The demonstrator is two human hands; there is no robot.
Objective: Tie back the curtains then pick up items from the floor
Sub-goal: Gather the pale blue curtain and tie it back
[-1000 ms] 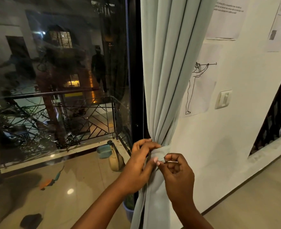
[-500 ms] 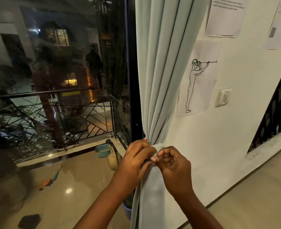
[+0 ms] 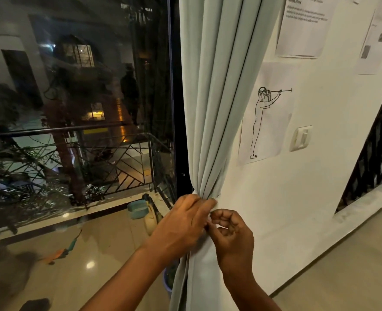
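The pale green curtain [image 3: 217,97] hangs gathered between the dark glass door [image 3: 73,108] and the white wall [image 3: 297,198], cinched to a narrow waist just above your hands. That big mass of cloth is the main risk: if the fastening is not firm when you let go, I judge the folds will spread out over the glass and the tie-back will have to be redone.

Your left hand [image 3: 183,223] lies over the gathered waist, fingers curved around the cloth and holding the bundle. Ease that hold too early and the pleats could slip out unevenly.

Your right hand [image 3: 232,232] is curled tight, fingertips pinching something small at the bundle beside your left fingers; whether it is a tie end or a fold of the curtain itself I cannot tell. A loose pinch here could let it pull free.

On the floor by the glass, a small orange and green item [image 3: 66,250] and a dark item [image 3: 36,305] wait to be picked up; mind them underfoot
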